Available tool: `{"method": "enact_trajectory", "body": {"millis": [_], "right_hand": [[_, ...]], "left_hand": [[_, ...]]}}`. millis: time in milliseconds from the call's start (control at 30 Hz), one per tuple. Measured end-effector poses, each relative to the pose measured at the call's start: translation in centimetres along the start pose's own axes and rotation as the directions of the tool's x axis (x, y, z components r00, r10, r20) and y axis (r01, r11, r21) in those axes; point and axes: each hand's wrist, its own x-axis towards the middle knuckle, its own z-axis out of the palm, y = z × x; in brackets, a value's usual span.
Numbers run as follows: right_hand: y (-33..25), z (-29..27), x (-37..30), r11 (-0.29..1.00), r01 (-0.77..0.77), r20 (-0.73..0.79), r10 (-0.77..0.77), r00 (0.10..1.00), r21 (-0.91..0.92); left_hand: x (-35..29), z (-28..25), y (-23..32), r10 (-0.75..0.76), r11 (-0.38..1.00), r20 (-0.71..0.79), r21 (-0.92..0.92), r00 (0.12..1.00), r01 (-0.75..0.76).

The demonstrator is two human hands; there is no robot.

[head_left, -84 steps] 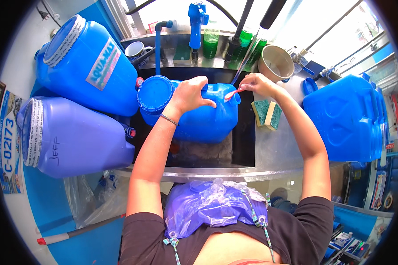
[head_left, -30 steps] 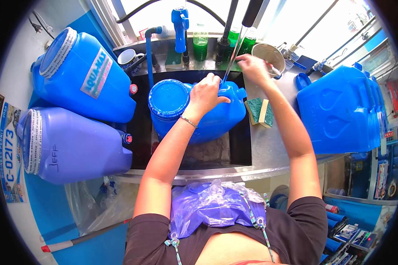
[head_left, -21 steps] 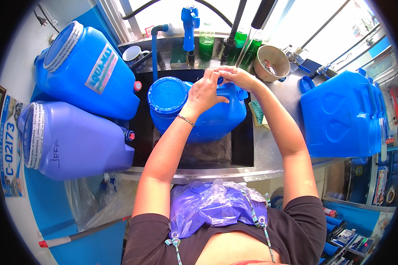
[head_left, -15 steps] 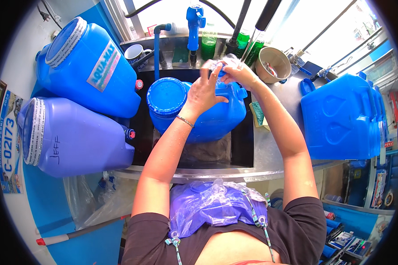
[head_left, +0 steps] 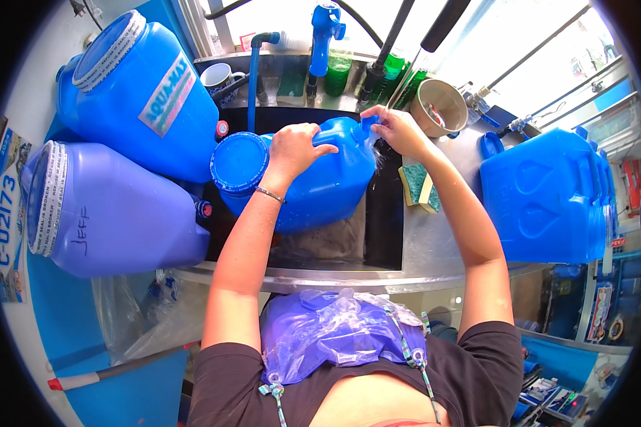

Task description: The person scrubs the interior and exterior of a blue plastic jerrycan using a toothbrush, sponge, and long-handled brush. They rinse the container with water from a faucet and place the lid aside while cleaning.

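A blue plastic water jug (head_left: 320, 192) lies tilted over the dark sink, its wide round lid (head_left: 239, 162) toward the left. My left hand (head_left: 295, 151) is closed over the jug's moulded handle. At the jug's right end, my right hand (head_left: 399, 132) pinches the small spout (head_left: 369, 124); whether a cap sits between the fingers I cannot tell. Just below that hand, a splash of water (head_left: 379, 158) shows beside the jug. A green and yellow sponge (head_left: 420, 189) rests on the metal counter, to the right of the sink.
Two more jugs, one blue (head_left: 139, 107) and one purple (head_left: 121, 210), stand at the left. Another blue jug (head_left: 541, 196) is on the right counter. Behind the sink are a blue pipe (head_left: 253, 92), a mug (head_left: 217, 75), green bottles (head_left: 337, 77) and a beige bucket (head_left: 438, 107).
My hands were together above the jug and have come apart. The left has moved down onto the handle, the right to the spout. The jug has shifted left, and water now splashes by it.
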Motion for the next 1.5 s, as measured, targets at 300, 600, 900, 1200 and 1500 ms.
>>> {"method": "enact_trajectory", "body": {"millis": [300,600,900,1200,1500], "right_hand": [[0.0,2.5,-1.3,0.999,0.053,-0.286,-0.047,0.957,0.014],[0.4,3.0,-1.4,0.988,0.061,-0.086,-0.049,0.995,0.140],[-1.0,1.4,0.3,0.966,-0.065,0.098,0.091,0.991,-0.249],[0.9,0.1,0.2,0.990,0.139,0.189,-0.131,0.973,-0.030],[2.6,1.5,-3.9,0.987,0.124,-0.119,-0.111,0.987,0.100]], "left_hand": [[0.2,0.1,0.4,-0.011,1.000,-0.013,0.026,1.000,0.012],[-0.2,-0.5,0.1,-0.016,1.000,0.019,0.003,1.000,0.016],[-0.3,-0.7,0.3,-0.032,0.999,0.060,0.005,0.998,0.031],[0.1,-0.1,0.5,-0.011,1.000,0.051,-0.012,0.999,0.012],[1.4,1.9,1.9,0.104,0.993,0.073,0.042,0.992,-0.107]]}}
